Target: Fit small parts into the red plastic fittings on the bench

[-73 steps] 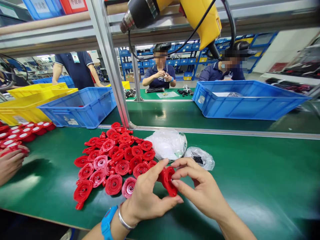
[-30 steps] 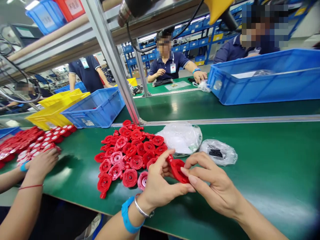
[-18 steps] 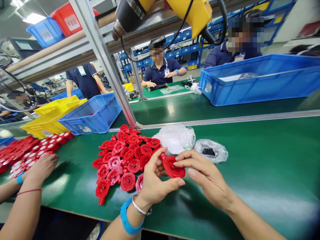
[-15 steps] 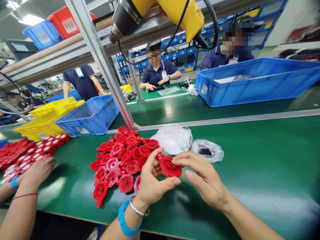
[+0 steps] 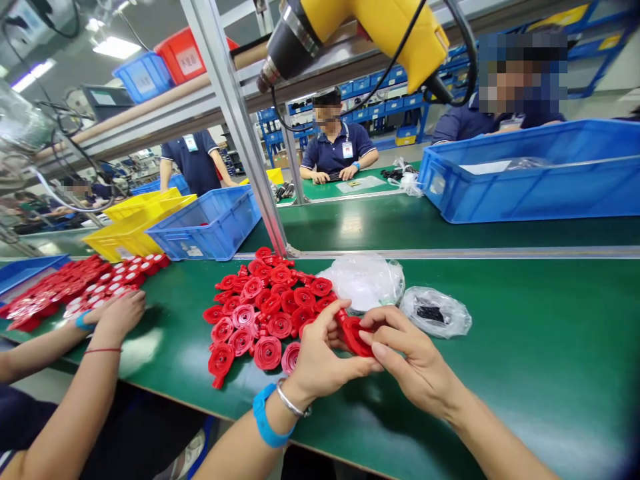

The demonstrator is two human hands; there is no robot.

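My left hand is closed round a red round plastic part with a short neck, its recessed face tilted to the right. At its right rim, my right hand has thumb and fingers drawn together on it; whether a small piece is between the fingertips is hidden. Many similar red parts lie in a pile on the green table just left of my hands, most showing ringed faces. Behind my hands are a clear plastic bag with white contents and a smaller bag with black pieces.
A co-worker's hands are at red parts with white discs on the left. Blue bins and yellow bins stand behind, a large blue crate at right. A yellow heat gun hangs overhead by a metal post.
My right thumb and fingers have come together on the red part, which has tilted more to the side. The view has shifted left, so the scene sits further right.
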